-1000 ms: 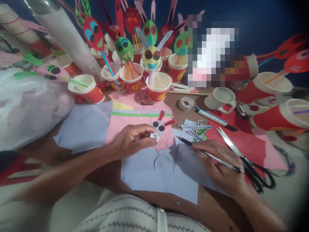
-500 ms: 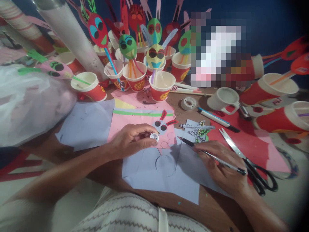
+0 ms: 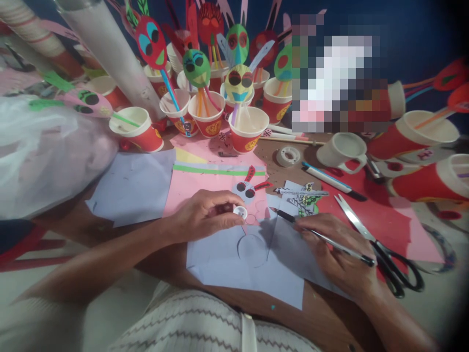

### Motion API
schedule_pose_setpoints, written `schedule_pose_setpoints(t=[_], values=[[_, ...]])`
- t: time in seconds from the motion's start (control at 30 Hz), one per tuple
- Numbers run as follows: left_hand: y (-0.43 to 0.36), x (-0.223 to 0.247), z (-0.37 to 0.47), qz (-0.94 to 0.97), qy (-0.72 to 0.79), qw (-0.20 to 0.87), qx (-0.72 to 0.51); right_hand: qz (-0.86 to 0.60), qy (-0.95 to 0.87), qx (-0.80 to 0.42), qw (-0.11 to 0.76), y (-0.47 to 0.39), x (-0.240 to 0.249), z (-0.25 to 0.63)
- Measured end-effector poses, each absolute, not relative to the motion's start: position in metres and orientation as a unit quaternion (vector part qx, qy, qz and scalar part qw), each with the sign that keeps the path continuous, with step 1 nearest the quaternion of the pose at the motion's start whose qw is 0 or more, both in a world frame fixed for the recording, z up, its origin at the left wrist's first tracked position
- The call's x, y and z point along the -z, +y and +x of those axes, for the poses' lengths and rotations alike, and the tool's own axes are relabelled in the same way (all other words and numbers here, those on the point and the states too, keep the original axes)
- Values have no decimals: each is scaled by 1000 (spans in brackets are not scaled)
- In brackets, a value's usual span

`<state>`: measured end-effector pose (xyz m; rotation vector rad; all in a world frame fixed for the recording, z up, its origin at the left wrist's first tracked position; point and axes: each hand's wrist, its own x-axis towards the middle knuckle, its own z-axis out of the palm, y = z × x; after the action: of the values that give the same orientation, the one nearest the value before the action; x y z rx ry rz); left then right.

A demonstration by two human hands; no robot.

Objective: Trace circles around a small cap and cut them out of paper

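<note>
My left hand (image 3: 210, 212) pinches a small round white cap (image 3: 240, 213) between thumb and fingers, above the pink paper (image 3: 205, 188). In my right hand (image 3: 333, 244) is a black-tipped pen (image 3: 322, 235), its point to the left over pale blue paper (image 3: 220, 264). A circle is drawn in pencil-thin line on that blue sheet, and small circles show on the pink one. Just beyond the cap lies a blue paper face (image 3: 245, 192) with dark eyes and red ears. Cut leaf-patterned paper pieces (image 3: 304, 198) rest left of the scissors (image 3: 377, 244).
Red paper cups (image 3: 249, 129) holding paper-faced sticks line the back. A white mug (image 3: 342, 152), a tape roll (image 3: 288, 156) and a marker (image 3: 333, 181) stand or lie at the right over red paper (image 3: 381, 210). A plastic bag (image 3: 54, 161) bulges at the left.
The cap in my left hand has shifted slightly right and down, its face turned more toward me. My right hand keeps its hold on the pen, and the view has drifted slightly.
</note>
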<state>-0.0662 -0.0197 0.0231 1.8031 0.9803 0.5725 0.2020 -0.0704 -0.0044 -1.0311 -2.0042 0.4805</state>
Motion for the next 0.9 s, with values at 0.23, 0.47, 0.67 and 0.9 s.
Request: schedule_pose_setpoints(t=[0.23, 0.47, 0.67, 0.9], values=[[-22, -27, -64, 692, 423, 543, -217, -404, -799, -187, 404, -74, 0, 199], [-24, -23, -65, 665, 402, 589, -222, -391, -810, -226, 374, -73, -15, 180], [-26, -16, -64, 648, 381, 614, -243, -353, -816, -261, 377, -66, -18, 160], [-26, -15, -65, 641, 369, 624, -253, -345, -828, -272, 349, -65, -11, 155]])
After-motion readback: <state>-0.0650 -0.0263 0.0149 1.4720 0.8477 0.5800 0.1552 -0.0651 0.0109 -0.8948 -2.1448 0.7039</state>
